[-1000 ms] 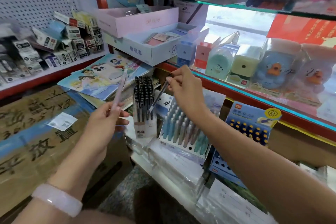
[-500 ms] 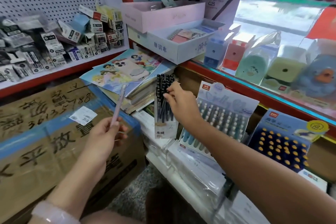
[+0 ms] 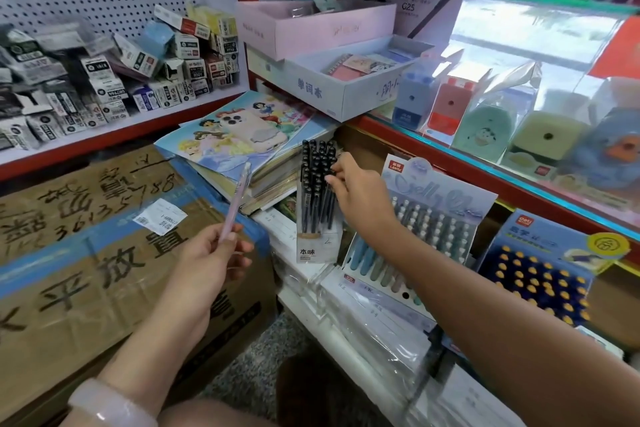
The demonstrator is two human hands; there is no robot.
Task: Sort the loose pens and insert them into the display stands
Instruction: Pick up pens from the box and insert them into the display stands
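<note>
My left hand (image 3: 211, 256) pinches a pale pink pen (image 3: 239, 194) by its lower end, and the pen points up and slightly right above the cardboard box. A small white display stand (image 3: 313, 251) full of black pens (image 3: 311, 180) stands upright at the centre. My right hand (image 3: 360, 194) reaches it from the right, fingertips closed on the top of a black pen at the stand's right side. Right of it leans a pastel pen stand (image 3: 440, 198), and farther right a blue stand (image 3: 540, 274) with yellow-tipped pens.
A big taped cardboard box (image 3: 86, 253) fills the left. Picture books with a phone (image 3: 252, 128) on top lie behind the black stand. Pink and white open boxes (image 3: 311, 87) sit above on the red-edged shelf (image 3: 450, 159). Small cartons (image 3: 114, 80) crowd the left shelf.
My right hand carried a black pen down into the black stand and now stays at the pen tops. The view shifted left. My left hand keeps the pink pen upright.
</note>
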